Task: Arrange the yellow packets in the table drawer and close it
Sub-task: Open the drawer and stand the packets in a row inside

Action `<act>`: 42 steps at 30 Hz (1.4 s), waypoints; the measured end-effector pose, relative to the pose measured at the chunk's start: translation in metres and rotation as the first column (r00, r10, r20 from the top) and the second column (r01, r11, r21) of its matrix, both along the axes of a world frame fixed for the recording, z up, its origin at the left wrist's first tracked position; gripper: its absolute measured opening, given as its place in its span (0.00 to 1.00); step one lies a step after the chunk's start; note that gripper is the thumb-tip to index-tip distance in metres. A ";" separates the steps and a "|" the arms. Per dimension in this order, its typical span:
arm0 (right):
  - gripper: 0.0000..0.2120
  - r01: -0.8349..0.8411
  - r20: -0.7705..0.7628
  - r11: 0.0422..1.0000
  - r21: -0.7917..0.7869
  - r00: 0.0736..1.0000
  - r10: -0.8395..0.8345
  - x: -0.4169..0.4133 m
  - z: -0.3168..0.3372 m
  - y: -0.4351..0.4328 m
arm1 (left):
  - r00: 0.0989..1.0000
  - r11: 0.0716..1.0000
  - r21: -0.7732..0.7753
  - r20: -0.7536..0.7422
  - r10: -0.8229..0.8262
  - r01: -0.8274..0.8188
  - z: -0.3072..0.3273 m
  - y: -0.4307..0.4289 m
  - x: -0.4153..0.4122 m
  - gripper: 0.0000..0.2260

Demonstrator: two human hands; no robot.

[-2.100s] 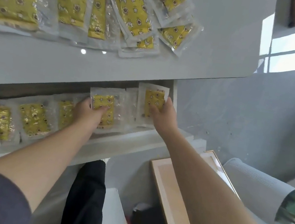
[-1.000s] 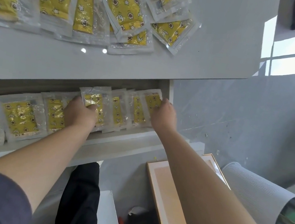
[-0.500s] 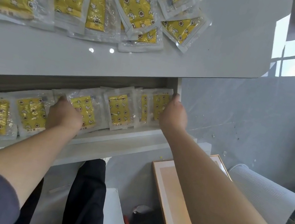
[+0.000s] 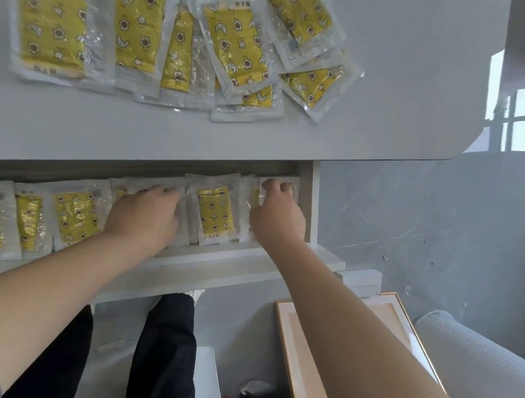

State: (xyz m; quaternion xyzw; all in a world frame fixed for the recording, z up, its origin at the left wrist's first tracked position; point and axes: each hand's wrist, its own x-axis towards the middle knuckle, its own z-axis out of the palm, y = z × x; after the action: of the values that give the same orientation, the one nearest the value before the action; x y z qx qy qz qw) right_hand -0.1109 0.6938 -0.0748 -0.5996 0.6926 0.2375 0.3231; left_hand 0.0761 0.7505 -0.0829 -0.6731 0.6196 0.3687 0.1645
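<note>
White table (image 4: 393,92): fills the upper frame. Loose cluster of yellow packets (image 4: 176,42) on top at 11 to 12 o'clock; seven counted, several overlapping, so the count is uncertain.

Open drawer (image 4: 243,261): pulled out below the table edge, across the middle of the frame. Row of packets inside, lying flat and overlapping edge to edge; three plainly visible at 9 o'clock, one uncovered packet (image 4: 214,217) between the two hands, at least two more under the hands.

Leaning frame (image 4: 313,363) and ribbed white cylinder (image 4: 469,365): floor, 4 to 5 o'clock.

Left hand (image 4: 144,213): palm down, fingers extended flat on a packet just left of the uncovered one; pressing, not clasping. The packet lies beneath the palm.

Right hand (image 4: 277,217): at the drawer's right end, fingers curled down onto the last packet (image 4: 294,186) against the side wall; whether it pinches the film cannot be told.

Change over the last half second: the left hand has moved right along the row, one packet nearer the right hand; the right hand remains at the right end.
</note>
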 end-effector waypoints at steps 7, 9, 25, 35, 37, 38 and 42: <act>0.07 0.125 0.267 0.903 -0.410 0.964 -0.012 0.011 0.081 -0.043 | 0.970 0.944 -0.311 -0.239 0.035 -0.110 0.085 -0.056 -0.009 0.05; 0.09 0.156 0.284 0.865 -0.476 0.959 -0.017 0.014 0.086 -0.068 | 0.960 0.895 -0.405 -0.270 0.075 -0.184 0.092 -0.084 -0.009 0.03; 0.25 0.084 -0.089 0.950 -0.301 0.989 -0.116 0.054 0.067 -0.231 | 0.997 0.933 -0.352 -0.008 0.081 -0.078 0.063 -0.223 0.003 0.36; 0.16 0.564 0.405 0.809 -0.167 0.787 -0.465 0.023 0.095 -0.230 | 0.884 0.924 -0.197 -0.410 0.227 -0.329 0.086 -0.238 0.021 0.17; 0.15 0.689 0.481 0.716 -0.114 0.669 -0.567 0.008 0.098 -0.220 | 0.854 0.919 -0.185 -0.466 0.230 -0.348 0.091 -0.241 0.023 0.15; 0.15 0.741 0.506 0.668 -0.065 0.602 -0.618 0.000 0.098 -0.215 | 0.846 0.933 -0.157 -0.490 0.212 -0.325 0.094 -0.244 0.023 0.14; 0.11 0.823 0.537 0.553 0.130 0.411 -0.737 -0.032 0.095 -0.193 | 0.876 0.999 -0.028 -0.481 -0.030 0.018 0.101 -0.247 0.014 0.15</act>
State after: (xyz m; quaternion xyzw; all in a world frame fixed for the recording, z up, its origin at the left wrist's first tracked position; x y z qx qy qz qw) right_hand -0.1425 0.5004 0.0198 -0.2693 0.7874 -0.1720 0.5272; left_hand 0.0899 0.5031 0.0186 -0.5544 0.6535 0.5153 0.0021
